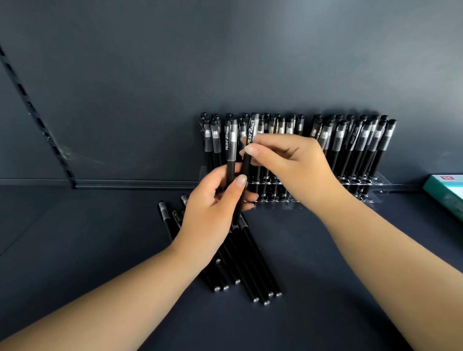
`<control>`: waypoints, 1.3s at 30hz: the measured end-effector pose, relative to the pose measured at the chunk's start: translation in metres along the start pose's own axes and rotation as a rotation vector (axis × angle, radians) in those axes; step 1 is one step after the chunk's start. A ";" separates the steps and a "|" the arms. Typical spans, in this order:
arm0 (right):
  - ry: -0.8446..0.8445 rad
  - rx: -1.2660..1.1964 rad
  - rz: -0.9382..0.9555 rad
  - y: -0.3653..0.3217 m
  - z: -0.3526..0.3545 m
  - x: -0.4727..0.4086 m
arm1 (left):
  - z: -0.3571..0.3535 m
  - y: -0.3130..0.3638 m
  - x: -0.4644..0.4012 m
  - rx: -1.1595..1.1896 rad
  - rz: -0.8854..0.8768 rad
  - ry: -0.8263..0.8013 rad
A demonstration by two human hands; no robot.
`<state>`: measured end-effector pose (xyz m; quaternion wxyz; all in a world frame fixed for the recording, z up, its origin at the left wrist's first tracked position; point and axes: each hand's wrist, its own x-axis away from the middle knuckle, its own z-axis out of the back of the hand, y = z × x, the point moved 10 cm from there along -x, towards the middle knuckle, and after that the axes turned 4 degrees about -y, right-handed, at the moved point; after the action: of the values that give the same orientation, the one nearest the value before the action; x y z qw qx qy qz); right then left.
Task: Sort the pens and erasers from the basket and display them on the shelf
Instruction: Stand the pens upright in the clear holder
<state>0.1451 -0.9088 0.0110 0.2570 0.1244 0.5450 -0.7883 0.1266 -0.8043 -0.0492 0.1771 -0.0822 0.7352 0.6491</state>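
Pens (248, 258) lying loose on the shelf (89, 248), tops partly hidden under the wrist. Left hand (210, 209) curling round one upright pen (231, 154), lower barrel covered by fingers. Right hand (286, 161) pinching a second pen (248, 149) beside it, blocking part of the clear rack (357, 186) of standing pens. Teal box (455, 195) being cut off at the right edge.
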 end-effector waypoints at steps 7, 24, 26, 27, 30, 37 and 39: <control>0.229 -0.152 -0.106 -0.001 0.048 -0.008 | 0.016 -0.009 -0.006 -0.086 0.036 0.065; 0.328 0.254 -0.094 0.007 0.061 -0.008 | 0.008 -0.020 -0.006 -0.132 0.051 -0.016; 0.323 0.271 -0.090 0.007 0.062 -0.009 | 0.007 -0.021 -0.006 -0.146 0.055 -0.024; 0.320 0.278 -0.091 0.008 0.063 -0.010 | 0.007 -0.021 -0.006 -0.148 0.057 -0.027; 0.293 0.296 -0.102 0.010 0.061 -0.011 | 0.007 -0.023 -0.006 -0.133 0.058 -0.028; 0.047 0.391 -0.293 0.040 0.030 -0.008 | 0.009 -0.025 -0.008 -0.131 0.077 -0.012; 0.050 0.397 -0.300 0.041 0.029 -0.008 | 0.010 -0.023 -0.008 -0.154 0.061 -0.010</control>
<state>0.1760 -0.9446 -0.0071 0.0942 0.1097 0.3978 -0.9060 0.1433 -0.7986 -0.0686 0.1539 -0.0700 0.6845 0.7091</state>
